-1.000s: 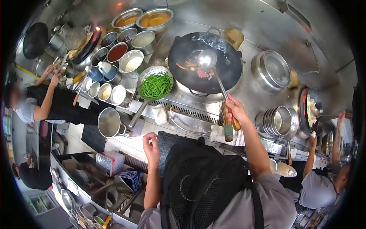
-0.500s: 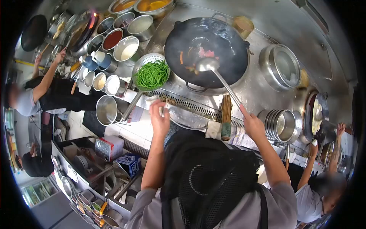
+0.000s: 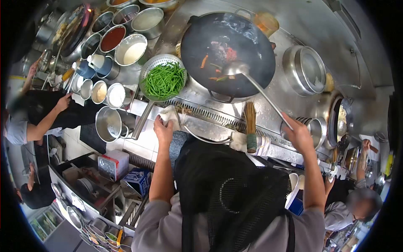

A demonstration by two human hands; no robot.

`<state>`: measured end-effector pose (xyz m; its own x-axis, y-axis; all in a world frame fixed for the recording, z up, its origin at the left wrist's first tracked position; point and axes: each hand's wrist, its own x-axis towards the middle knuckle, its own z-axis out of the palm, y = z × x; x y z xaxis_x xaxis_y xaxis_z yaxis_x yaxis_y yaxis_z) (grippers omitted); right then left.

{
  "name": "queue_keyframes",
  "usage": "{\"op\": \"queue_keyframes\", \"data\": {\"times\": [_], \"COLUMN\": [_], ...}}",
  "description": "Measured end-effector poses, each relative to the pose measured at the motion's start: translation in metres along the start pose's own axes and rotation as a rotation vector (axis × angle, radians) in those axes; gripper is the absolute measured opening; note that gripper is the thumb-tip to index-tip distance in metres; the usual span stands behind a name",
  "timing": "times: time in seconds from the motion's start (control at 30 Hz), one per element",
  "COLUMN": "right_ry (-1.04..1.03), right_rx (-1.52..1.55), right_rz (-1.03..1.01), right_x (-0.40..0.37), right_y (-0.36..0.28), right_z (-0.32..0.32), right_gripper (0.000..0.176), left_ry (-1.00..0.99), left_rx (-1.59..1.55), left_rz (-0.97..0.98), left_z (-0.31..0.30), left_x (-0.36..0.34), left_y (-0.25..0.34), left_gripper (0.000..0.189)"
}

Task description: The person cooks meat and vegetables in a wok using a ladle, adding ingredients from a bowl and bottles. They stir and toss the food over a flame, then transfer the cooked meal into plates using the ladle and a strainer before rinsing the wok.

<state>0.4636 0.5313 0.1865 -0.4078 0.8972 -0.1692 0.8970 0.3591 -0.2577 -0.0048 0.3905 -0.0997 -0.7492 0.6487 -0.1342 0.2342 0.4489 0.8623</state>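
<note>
My right hand [image 3: 299,133] is closed around the handle of a metal ladle [image 3: 266,97]. The ladle's bowl rests low inside a large black wok [image 3: 252,46], among a few orange, pink and green food pieces [image 3: 231,54]. Some steam blurs the wok's inside. My left hand [image 3: 164,129] has its fingers closed on a folded white cloth [image 3: 170,115] at the stove's front edge. Just beyond it, a perforated strainer [image 3: 147,119] full of green beans [image 3: 163,82] sits left of the wok, its handle pointing toward me.
A bamboo wok brush [image 3: 250,130] lies at the front ledge. Pots of sauce and seasoning [image 3: 113,38] crowd the left side. Steel pots [image 3: 289,69] stand at right, with stacked bowls [image 3: 315,130] nearer me. Co-workers [image 3: 42,113] work at left and right [image 3: 348,210].
My left hand has come down and left from a raised, loose-fingered pose onto the cloth. My right hand has shifted right and down with the ladle, whose bowl moved slightly right.
</note>
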Motion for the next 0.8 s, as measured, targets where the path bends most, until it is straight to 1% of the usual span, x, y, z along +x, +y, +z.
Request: {"op": "queue_keyframes", "data": {"times": [0.07, 0.1, 0.13, 0.2, 0.23, 0.27, 0.3, 0.33, 0.37, 0.4, 0.43, 0.47, 0.53, 0.57, 0.6, 0.63, 0.67, 0.7, 0.73, 0.77, 0.8], "right_ry": [-0.066, -0.114, -0.125, -0.133, -0.156, -0.134, -0.113, -0.089, 0.019, 0.075, 0.135, 0.110, 0.093, 0.099, 0.147, 0.192, 0.190, 0.234, 0.281, 0.254, 0.253], "right_rx": [-0.027, -0.042, -0.046, 0.048, 0.011, -0.034, -0.080, -0.065, 0.050, 0.192, 0.338, 0.401, 0.537, 0.544, 0.465, 0.383, 0.386, 0.465, 0.542, 0.495, 0.498], "right_rz": [0.149, 0.226, 0.228, 0.149, 0.120, 0.157, 0.194, 0.228, 0.193, 0.179, 0.161, 0.296, 0.477, 0.481, 0.474, 0.462, 0.459, 0.317, 0.168, 0.056, 0.047], "right_x": [-0.019, -0.026, -0.035, -0.051, -0.049, -0.041, -0.028, -0.008, 0.009, 0.027, 0.042, 0.055, 0.072, 0.080, 0.091, 0.097, 0.097, 0.096, 0.095, 0.090, 0.082], "right_y": [-0.030, -0.044, -0.050, -0.053, -0.056, -0.052, -0.044, -0.035, -0.020, -0.008, -0.006, -0.023, -0.046, -0.055, -0.061, -0.061, -0.057, -0.053, -0.047, -0.043, -0.056], "right_z": [-0.053, -0.075, -0.086, -0.098, -0.090, -0.067, -0.036, -0.002, 0.035, 0.065, 0.081, 0.080, 0.078, 0.083, 0.089, 0.096, 0.109, 0.124, 0.135, 0.137, 0.124], "right_gripper": [0.057, 0.056, 0.056, 0.056, 0.058, 0.060, 0.062, 0.064, 0.061, 0.059, 0.056, 0.054, 0.052, 0.052, 0.052, 0.053, 0.053, 0.055, 0.057, 0.059, 0.059], "left_ry": [-0.124, -0.159, -0.164, -0.172, -0.172, -0.208, -0.245, -0.249, -0.300, -0.350, -0.403, -0.395, -0.450, -0.430, -0.429, -0.442, -0.456, -0.453, -0.458, -0.461, -0.452], "left_rx": [0.241, 0.346, 0.347, 0.404, 0.396, 0.359, 0.320, 0.310, 0.258, 0.208, 0.172, 0.165, -0.076, -0.045, -0.042, -0.101, -0.157, -0.153, -0.221, -0.289, -0.288], "left_rz": [0.118, 0.098, 0.087, 0.166, 0.173, 0.222, 0.268, 0.270, 0.241, 0.215, 0.135, 0.149, 0.014, 0.048, 0.052, 0.038, 0.021, 0.023, 0.008, -0.007, -0.006], "left_z": [-0.002, -0.006, -0.008, -0.006, -0.004, -0.003, -0.001, 0.000, 0.000, -0.001, -0.003, -0.006, -0.016, -0.015, -0.014, -0.013, -0.015, -0.017, -0.016, -0.016, -0.016], "left_x": [0.008, 0.006, 0.005, 0.011, 0.017, 0.021, 0.023, 0.024, 0.025, 0.026, 0.027, 0.026, 0.019, 0.019, 0.018, 0.016, 0.013, 0.009, 0.005, 0.004, 0.003], "left_y": [-0.004, 0.012, 0.017, 0.025, 0.029, 0.031, 0.034, 0.037, 0.041, 0.046, 0.049, 0.058, 0.071, 0.062, 0.060, 0.056, 0.054, 0.054, 0.056, 0.057, 0.057], "left_gripper": [0.068, 0.067, 0.067, 0.065, 0.065, 0.064, 0.062, 0.062, 0.063, 0.063, 0.063, 0.063, 0.064, 0.058, 0.058, 0.054, 0.049, 0.049, 0.045, 0.042, 0.042]}}
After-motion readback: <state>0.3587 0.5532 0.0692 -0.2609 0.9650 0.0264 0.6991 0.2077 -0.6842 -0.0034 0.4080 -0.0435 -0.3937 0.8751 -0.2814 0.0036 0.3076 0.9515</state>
